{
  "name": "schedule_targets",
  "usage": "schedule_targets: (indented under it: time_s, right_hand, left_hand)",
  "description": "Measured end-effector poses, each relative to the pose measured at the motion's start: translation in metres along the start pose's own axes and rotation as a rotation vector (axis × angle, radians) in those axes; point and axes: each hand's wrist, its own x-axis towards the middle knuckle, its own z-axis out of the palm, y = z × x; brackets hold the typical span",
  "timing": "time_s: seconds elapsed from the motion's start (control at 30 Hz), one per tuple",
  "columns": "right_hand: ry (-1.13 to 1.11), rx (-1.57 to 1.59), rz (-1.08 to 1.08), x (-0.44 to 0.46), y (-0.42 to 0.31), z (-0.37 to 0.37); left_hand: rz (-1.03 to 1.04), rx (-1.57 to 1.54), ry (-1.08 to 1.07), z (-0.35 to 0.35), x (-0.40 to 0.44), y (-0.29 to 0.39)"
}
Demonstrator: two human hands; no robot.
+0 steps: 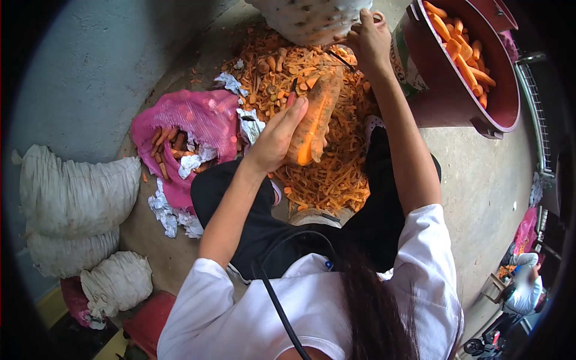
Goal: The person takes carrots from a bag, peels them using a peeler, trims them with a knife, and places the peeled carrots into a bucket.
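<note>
A large carrot point(317, 117) is tilted upright in my left hand point(278, 133), whose fingers are wrapped round it. Its skin is brownish, with a bright orange strip bared along its length. Just beyond my left thumb shows a small red and black thing point(292, 96), its kind unclear. Further out, beside a bulging white sack point(312, 18), is my right hand point(369, 43) with curled fingers; what they hold, if anything, I cannot make out. A thin dark piece point(341, 59) shows near that wrist. Below both hands lies a heap of orange peelings point(336, 177) with carrot chunks.
A maroon tub point(414, 66) of peeled carrots point(465, 60) stands at the right. To the left, a pink mesh bag point(186, 108) holds unpeeled carrots and crumpled paper. Stuffed pale sacks point(78, 189) line the wall. Another person point(525, 285) sits far right.
</note>
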Motion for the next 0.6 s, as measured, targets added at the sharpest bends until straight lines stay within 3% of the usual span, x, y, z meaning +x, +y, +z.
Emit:
schedule_targets:
  time_s: [0.07,0.17,0.23,0.27,0.3,0.4,0.43,0.5,0.53,0.6]
  right_hand:
    - [0.114,-0.070,0.102,0.000,-0.003,-0.004]
    - [-0.296,-0.327,-0.033,-0.026,-0.016,-0.005]
    - [-0.273,-0.661,0.035,-0.067,-0.015,0.012]
    - [-0.451,-0.949,0.129,-0.081,-0.018,0.014]
    - [-0.546,-0.749,0.032,-0.087,-0.012,0.015]
    - [-0.431,-0.566,0.075,-0.078,-0.023,0.004]
    - [-0.417,-0.680,0.067,-0.068,-0.032,0.000]
    - [-0.213,-1.276,-0.148,-0.056,-0.030,-0.017]
    - [-0.095,-1.319,-0.343,-0.053,-0.019,-0.022]
    - [-0.226,-0.797,-0.114,-0.054,-0.019,-0.022]
  left_hand:
    - [-0.013,-0.076,0.036,-0.004,0.005,0.001]
    - [0.039,-0.262,0.071,-0.019,0.012,-0.004]
    - [0.071,-0.399,0.119,-0.020,0.016,-0.004]
    - [0.096,-0.412,0.105,-0.024,0.016,-0.003]
    - [0.089,-0.494,0.064,-0.025,0.017,-0.002]
    - [0.026,-0.692,-0.083,-0.031,0.012,0.002]
    - [0.013,-0.727,-0.063,-0.028,0.011,0.006]
    - [-0.019,-0.799,-0.026,-0.019,0.009,0.015]
    - [0.031,-0.763,0.017,-0.021,0.010,0.013]
    - [0.086,-0.701,-0.068,-0.030,0.015,0.008]
